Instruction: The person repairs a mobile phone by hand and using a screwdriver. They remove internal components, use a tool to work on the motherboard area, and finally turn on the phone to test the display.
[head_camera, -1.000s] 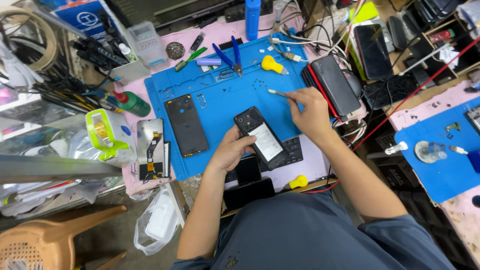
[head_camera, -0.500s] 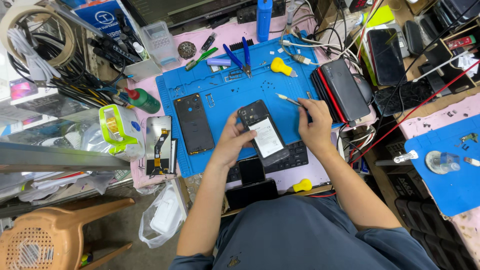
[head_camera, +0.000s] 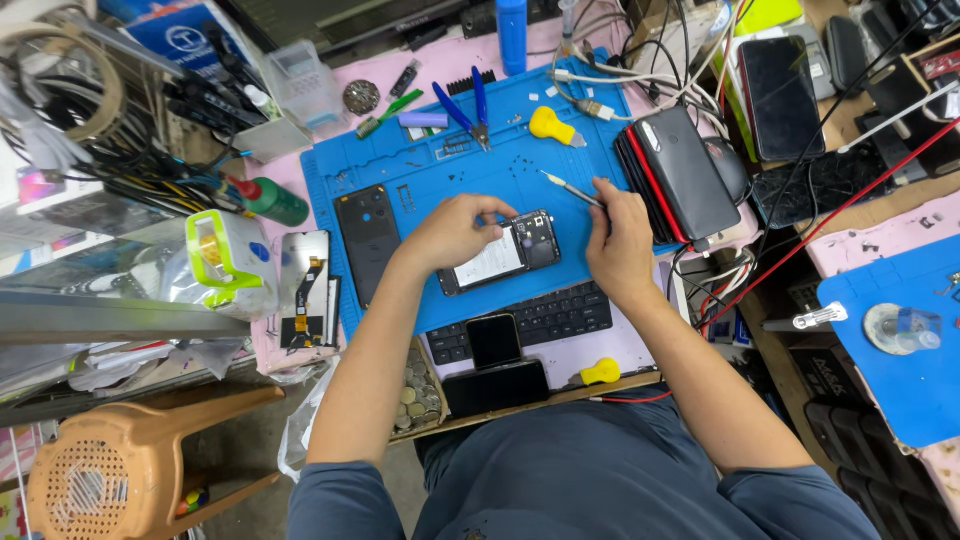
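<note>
An opened phone (head_camera: 498, 255), its glossy innards exposed, is pinned flat at frame centre on the blue rubbery mat (head_camera: 590, 150) by the left hand (head_camera: 450, 230). A thin metal tool (head_camera: 572, 190) is pinched in the right hand (head_camera: 620, 235). Bare mat is left above; a black keyboard (head_camera: 540, 320) borders the lower edge.

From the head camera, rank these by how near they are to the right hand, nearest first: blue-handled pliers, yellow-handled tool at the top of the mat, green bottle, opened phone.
Measured from the right hand:
1. Opened phone, just to its left on the blue mat.
2. Yellow-handled tool, above it near the mat's top edge.
3. Blue-handled pliers, farther up and left.
4. Green bottle, far left, off the mat.
</note>
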